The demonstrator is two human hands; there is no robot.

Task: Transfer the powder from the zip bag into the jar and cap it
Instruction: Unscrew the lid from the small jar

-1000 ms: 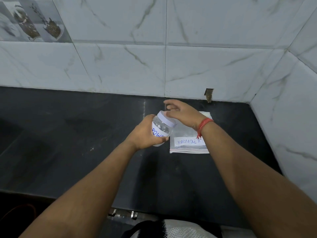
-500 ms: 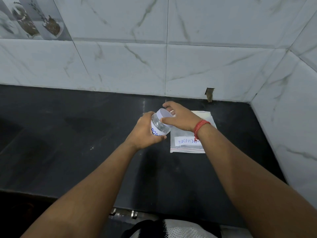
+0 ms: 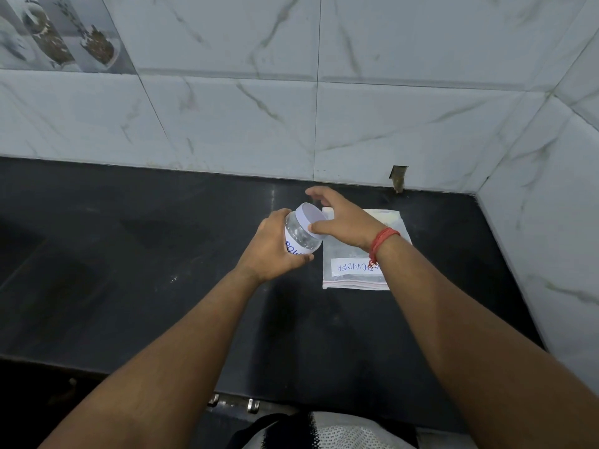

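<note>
A small clear jar point(image 3: 299, 238) with a white lid point(image 3: 310, 216) and a blue-lettered label is held tilted above the black counter, lid pointing up and to the right. My left hand point(image 3: 271, 251) is wrapped around its body. Over the lid hovers my right hand point(image 3: 344, 219), thumb touching the lid's rim and the other fingers spread and lifted off it. The clear zip bag point(image 3: 343, 280) lies flat on the counter under my right wrist, showing a white label that reads POWDER upside down. I cannot make out powder in the bag or in the jar.
The black counter point(image 3: 162, 260) runs left to right, bounded by marble-tiled walls behind and on the right point(image 3: 544, 228). A small dark notch point(image 3: 398, 178) sits at the base of the back wall. Two metal hooks point(image 3: 249, 405) hang below the counter's front edge.
My right hand gripped the lid half a second ago; now its fingers have come off and spread. The jar has tilted a little more, still in my left hand.
</note>
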